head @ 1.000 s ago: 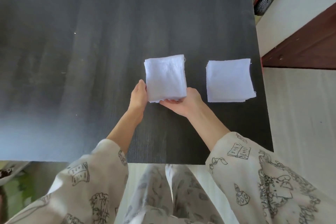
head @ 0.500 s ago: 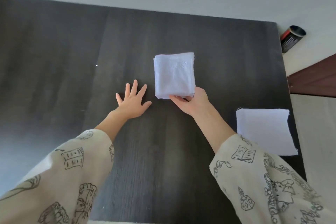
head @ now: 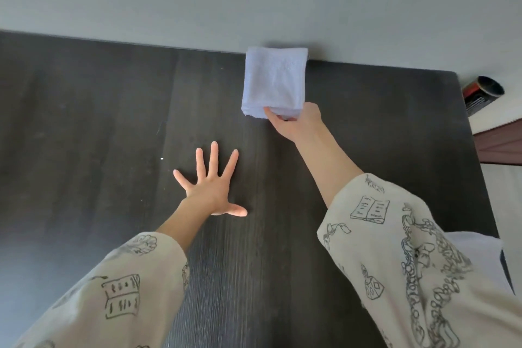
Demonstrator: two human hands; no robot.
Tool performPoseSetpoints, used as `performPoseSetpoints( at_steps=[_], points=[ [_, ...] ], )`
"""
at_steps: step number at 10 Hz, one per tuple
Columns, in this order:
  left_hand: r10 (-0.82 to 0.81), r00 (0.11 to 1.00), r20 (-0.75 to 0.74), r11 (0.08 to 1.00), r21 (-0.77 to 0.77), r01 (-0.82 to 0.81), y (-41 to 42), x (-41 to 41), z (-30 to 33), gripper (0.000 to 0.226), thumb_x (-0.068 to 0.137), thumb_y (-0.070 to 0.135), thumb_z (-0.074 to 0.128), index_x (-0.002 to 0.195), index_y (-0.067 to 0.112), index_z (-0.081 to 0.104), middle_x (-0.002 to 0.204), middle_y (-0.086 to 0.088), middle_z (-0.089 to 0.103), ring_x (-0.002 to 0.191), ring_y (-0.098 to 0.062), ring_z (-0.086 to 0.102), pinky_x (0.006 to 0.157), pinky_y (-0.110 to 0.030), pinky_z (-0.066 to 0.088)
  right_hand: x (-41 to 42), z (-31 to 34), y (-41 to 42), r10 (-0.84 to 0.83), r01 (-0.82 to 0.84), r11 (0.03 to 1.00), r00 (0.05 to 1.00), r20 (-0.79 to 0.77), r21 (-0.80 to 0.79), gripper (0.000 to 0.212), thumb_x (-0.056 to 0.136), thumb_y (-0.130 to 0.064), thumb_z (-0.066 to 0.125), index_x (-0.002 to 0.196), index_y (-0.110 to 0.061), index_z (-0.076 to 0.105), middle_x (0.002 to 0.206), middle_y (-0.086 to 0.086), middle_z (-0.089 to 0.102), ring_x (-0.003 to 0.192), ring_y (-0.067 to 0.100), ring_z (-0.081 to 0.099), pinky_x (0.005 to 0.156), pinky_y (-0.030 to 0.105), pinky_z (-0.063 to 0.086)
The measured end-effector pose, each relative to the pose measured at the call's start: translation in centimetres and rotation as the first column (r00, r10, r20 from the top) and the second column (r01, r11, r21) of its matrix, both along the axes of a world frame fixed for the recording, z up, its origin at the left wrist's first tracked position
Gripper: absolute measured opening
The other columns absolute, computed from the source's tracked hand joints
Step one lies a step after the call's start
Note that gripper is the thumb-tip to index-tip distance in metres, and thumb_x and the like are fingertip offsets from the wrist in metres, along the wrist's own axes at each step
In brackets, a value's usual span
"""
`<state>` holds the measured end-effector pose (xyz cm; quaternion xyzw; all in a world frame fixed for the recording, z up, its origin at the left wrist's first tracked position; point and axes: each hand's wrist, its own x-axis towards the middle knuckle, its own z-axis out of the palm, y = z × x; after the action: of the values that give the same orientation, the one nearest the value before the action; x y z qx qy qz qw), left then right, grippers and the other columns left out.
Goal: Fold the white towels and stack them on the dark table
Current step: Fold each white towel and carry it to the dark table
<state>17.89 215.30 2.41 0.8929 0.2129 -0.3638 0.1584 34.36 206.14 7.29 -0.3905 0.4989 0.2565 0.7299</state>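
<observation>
A folded white towel [head: 274, 82] is at the far edge of the dark table [head: 113, 127], its top overlapping the pale wall behind. My right hand [head: 296, 124] pinches its near right corner, arm stretched out. My left hand [head: 212, 183] presses flat on the table's middle with fingers spread wide, holding nothing. A second white towel [head: 477, 251] lies near the table's right edge, mostly hidden behind my right sleeve.
A black and red cylindrical can [head: 483, 94] lies on the pale floor past the table's far right corner. A brown wooden surface [head: 502, 141] shows at the right edge. The pale wall runs along the table's far side.
My right hand has carried the folded towel away from me to the table's far edge. My left hand has stayed flat on the table, fingers spread wider. The view tilted forward.
</observation>
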Motion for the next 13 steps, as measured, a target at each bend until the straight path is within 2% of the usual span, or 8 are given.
performPoseSetpoints(
  at_steps=[1, 3, 4, 5, 7, 10, 12, 13],
  points=[
    [-0.006, 1.0, -0.005, 1.0, 0.0, 0.006, 0.0, 0.1, 0.1, 0.127, 0.063, 0.067, 0.068, 0.134, 0.04, -0.034, 0.14, -0.003, -0.048, 0.131, -0.034, -0.039, 0.098, -0.075, -0.002, 2.4, 0.2, 1.1, -0.029, 0.013, 0.97, 0.998, 0.063, 0.242, 0.042, 0.092, -0.025, 0.049, 0.132, -0.017, 0.038, 0.134, 0.013, 0.038, 0.117, 0.038, 0.043, 0.097, 0.044, 0.047],
    [-0.019, 1.0, 0.003, 1.0, 0.004, 0.019, 0.0, 0.1, 0.1, 0.127, 0.063, 0.067, 0.067, 0.135, 0.039, -0.034, 0.141, -0.004, -0.047, 0.131, -0.034, -0.039, 0.098, -0.074, -0.003, 3.0, 1.9, 2.0, -0.123, 0.099, 0.962, 0.989, 0.083, 0.254, 0.042, 0.091, -0.014, 0.042, 0.133, -0.015, 0.035, 0.132, 0.017, 0.029, 0.121, 0.046, 0.036, 0.086, 0.059, 0.049],
    [-0.02, 1.0, 0.007, 1.0, 0.009, 0.02, 0.0, 0.0, 0.0, 0.127, 0.063, 0.067, 0.067, 0.135, 0.039, -0.034, 0.141, -0.004, -0.046, 0.131, -0.034, -0.038, 0.098, -0.074, -0.003, 2.6, 2.7, 1.8, -0.183, 0.155, 0.945, 0.98, 0.074, 0.288, 0.046, 0.091, -0.015, 0.048, 0.133, -0.018, 0.031, 0.127, 0.016, 0.026, 0.124, 0.043, 0.031, 0.089, 0.052, 0.048],
    [-0.017, 1.0, 0.021, 1.0, 0.014, 0.017, 0.0, 0.0, -0.1, 0.127, 0.063, 0.067, 0.068, 0.135, 0.04, -0.033, 0.142, -0.003, -0.046, 0.132, -0.034, -0.038, 0.099, -0.074, -0.003, 1.6, 2.7, 1.2, 0.054, -0.082, 0.981, 0.986, 0.156, 0.176, 0.051, 0.089, -0.029, 0.055, 0.133, -0.015, 0.033, 0.133, 0.015, 0.036, 0.118, 0.041, 0.04, 0.093, 0.044, 0.046],
    [0.01, 0.999, 0.048, 1.0, 0.026, -0.012, -0.3, -0.1, 0.3, 0.122, 0.066, 0.064, 0.068, 0.137, 0.041, -0.029, 0.145, -0.002, -0.041, 0.134, -0.032, -0.034, 0.1, -0.072, 0.0, -0.8, 2.7, -2.8, -0.031, -0.006, 0.926, 0.995, 0.09, 0.378, 0.055, 0.099, -0.028, 0.038, 0.147, -0.008, 0.019, 0.149, 0.02, 0.027, 0.137, 0.037, 0.03, 0.11, 0.05, 0.03],
    [0.18, 0.934, 0.309, 0.984, -0.049, -0.173, -10.7, -3.8, 1.7, 0.055, 0.096, 0.019, 0.042, 0.146, 0.015, 0.019, 0.156, -0.005, 0.002, 0.144, -0.026, -0.003, 0.113, -0.051, 0.016, -8.2, 5.6, -17.7, 0.508, -0.465, 0.861, 0.806, 0.304, -0.206, 0.033, 0.097, -0.019, 0.046, 0.126, -0.005, 0.049, 0.118, 0.012, 0.057, 0.115, 0.027, 0.056, 0.097, 0.037, 0.047],
    [0.162, 0.795, 0.585, 0.971, -0.237, -0.023, -24.9, -3.9, 3.5, 0.042, 0.098, 0.014, 0.034, 0.14, 0.012, 0.034, 0.154, -0.004, 0.02, 0.145, -0.02, 0.006, 0.117, -0.037, 0.014, -11.2, 5.9, -30.5, 0.951, -0.205, 0.185, 0.284, 0.123, -0.961, 0.027, 0.099, -0.018, 0.041, 0.118, -0.014, 0.059, 0.123, -0.002, 0.06, 0.113, 0.006, 0.052, 0.089, 0.002, 0.034],
    [0.075, 0.735, 0.674, 0.974, -0.207, 0.091, -30.8, -2.9, 3.9, 0.042, 0.098, 0.012, 0.034, 0.14, 0.012, 0.035, 0.154, -0.005, 0.02, 0.145, -0.02, 0.007, 0.119, -0.036, 0.012, -11.6, 4.3, -36.4, 0.99, -0.008, -0.056, 0.132, -0.057, -0.998, 0.034, 0.095, -0.021, 0.04, 0.118, -0.007, 0.06, 0.128, 0.007, 0.058, 0.122, 0.021, 0.051, 0.099, 0.013, 0.03]
  ],
)
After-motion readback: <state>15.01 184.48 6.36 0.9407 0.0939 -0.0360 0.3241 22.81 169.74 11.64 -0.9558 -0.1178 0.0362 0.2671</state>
